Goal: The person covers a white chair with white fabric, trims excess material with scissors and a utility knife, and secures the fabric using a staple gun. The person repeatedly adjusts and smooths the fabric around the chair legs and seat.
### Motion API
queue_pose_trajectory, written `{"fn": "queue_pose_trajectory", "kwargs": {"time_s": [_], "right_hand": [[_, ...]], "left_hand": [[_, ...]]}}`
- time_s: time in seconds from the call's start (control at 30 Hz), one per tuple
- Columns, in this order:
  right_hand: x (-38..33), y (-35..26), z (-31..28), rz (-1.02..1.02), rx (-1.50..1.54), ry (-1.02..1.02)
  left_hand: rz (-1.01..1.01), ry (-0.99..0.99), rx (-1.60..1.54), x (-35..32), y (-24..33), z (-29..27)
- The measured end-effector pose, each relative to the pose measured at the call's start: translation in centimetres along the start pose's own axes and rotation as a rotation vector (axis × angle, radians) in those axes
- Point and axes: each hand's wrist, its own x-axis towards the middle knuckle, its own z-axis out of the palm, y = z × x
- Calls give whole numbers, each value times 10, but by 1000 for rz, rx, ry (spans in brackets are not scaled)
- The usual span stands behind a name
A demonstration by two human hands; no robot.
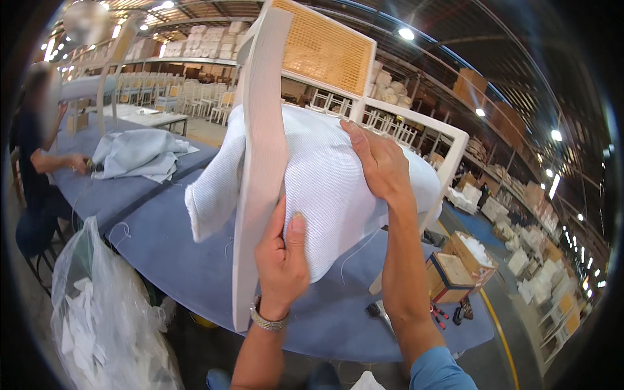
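A pale wooden chair frame (263, 130) with a woven cane back panel (322, 49) stands tilted on the blue-covered table. Light blue-white fabric (328, 175) drapes over its seat, and a loose flap hangs left of the long leg. My left hand (283, 260) pinches the fabric's lower edge beside that leg, thumb on the front, other fingers partly hidden behind. Higher up, my right hand (380, 159) lies on the fabric over the seat, its fingers stretched out and pressing on the cloth. A loose thread hangs below the fabric.
Cardboard boxes (455, 270), red-handled pliers (439, 316) and a brush-like tool (377, 311) lie at the table's right. A clear bag of scraps (107, 312) stands lower left. Across the table, a co-worker (39, 143) reaches toward piled fabric (140, 153).
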Motion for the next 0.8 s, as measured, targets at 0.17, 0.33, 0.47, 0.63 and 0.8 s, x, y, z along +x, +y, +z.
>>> {"fn": "queue_pose_trajectory", "kwargs": {"time_s": [0.17, 0.33, 0.47, 0.63, 0.8], "right_hand": [[-7, -38, -9, -260, 2, -11], [22, -69, -9, -488, -29, -201], [35, -99, 4, -490, -20, -294], [31, -98, 10, -455, -9, -251], [31, -109, 9, -400, 12, -289]], "left_hand": [[-37, -41, -194, 6, -4, -16], [-74, -60, -310, 6, 1, -14], [-22, -102, -182, 7, -12, -24], [-228, -185, -592, 7, -8, -15], [-286, -117, -569, 7, -19, -13]]}}
